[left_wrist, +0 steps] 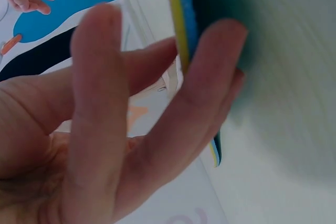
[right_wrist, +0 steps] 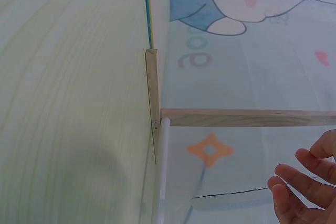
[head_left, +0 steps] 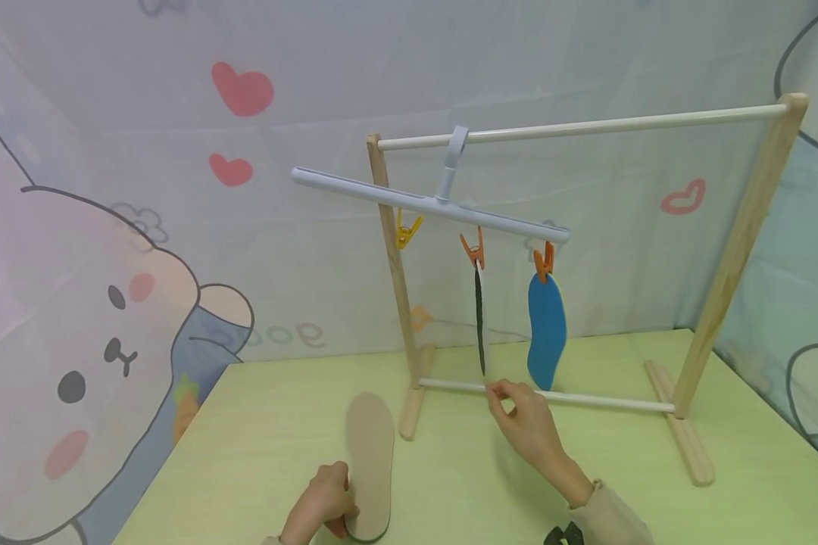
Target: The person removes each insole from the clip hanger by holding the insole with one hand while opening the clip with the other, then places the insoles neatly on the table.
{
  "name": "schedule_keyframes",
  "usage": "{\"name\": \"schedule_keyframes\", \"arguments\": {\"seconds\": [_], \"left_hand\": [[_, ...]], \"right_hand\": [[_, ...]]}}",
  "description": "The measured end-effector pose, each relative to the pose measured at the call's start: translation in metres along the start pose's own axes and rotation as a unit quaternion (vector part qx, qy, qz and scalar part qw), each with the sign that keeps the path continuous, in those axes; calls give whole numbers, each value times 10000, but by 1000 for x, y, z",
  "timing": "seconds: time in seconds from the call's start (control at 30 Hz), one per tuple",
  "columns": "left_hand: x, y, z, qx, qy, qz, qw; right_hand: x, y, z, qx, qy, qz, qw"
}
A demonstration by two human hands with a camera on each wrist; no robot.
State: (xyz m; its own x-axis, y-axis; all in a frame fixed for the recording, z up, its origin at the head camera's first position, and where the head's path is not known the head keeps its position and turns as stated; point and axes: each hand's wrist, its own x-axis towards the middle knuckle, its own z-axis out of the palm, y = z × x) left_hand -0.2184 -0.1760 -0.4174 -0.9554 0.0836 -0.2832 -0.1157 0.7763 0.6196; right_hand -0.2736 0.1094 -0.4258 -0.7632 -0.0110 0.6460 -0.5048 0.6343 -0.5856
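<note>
My left hand (head_left: 326, 496) grips the edge of a beige insole (head_left: 370, 462) near its heel end. In the left wrist view that insole's edge (left_wrist: 182, 19) shows blue and yellow layers, with fingers on both sides. My right hand (head_left: 528, 424) is by the lower end of a thin black-and-white insole (head_left: 479, 322), its fingers loosely bent and seemingly holding nothing. An orange clip (head_left: 473, 250) holds that insole on a pale hanger (head_left: 423, 203). Beside it, a blue insole (head_left: 547, 333) hangs from another orange clip (head_left: 544, 261).
The hanger hooks over the top rail (head_left: 620, 125) of a wooden rack (head_left: 739, 257) and tilts down to the right. A yellow clip (head_left: 405, 228) hangs on it. The rack stands on a pale green table (head_left: 279, 424) before a cartoon-printed cloth (head_left: 313, 91).
</note>
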Motion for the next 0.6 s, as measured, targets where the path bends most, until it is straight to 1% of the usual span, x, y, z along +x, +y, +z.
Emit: {"name": "schedule_keyframes", "arguments": {"seconds": [0.17,0.4,0.6], "left_hand": [[2,-1,1,-6,-15,49,10000],[5,-1,3,-9,-61,-83,9999],[4,1,3,10,-17,-58,10000]], "right_hand": [[0,1,1,-18,-4,29,10000],[-1,1,2,-11,-30,43,10000],[-1,1,2,-32,-47,81,10000]]}}
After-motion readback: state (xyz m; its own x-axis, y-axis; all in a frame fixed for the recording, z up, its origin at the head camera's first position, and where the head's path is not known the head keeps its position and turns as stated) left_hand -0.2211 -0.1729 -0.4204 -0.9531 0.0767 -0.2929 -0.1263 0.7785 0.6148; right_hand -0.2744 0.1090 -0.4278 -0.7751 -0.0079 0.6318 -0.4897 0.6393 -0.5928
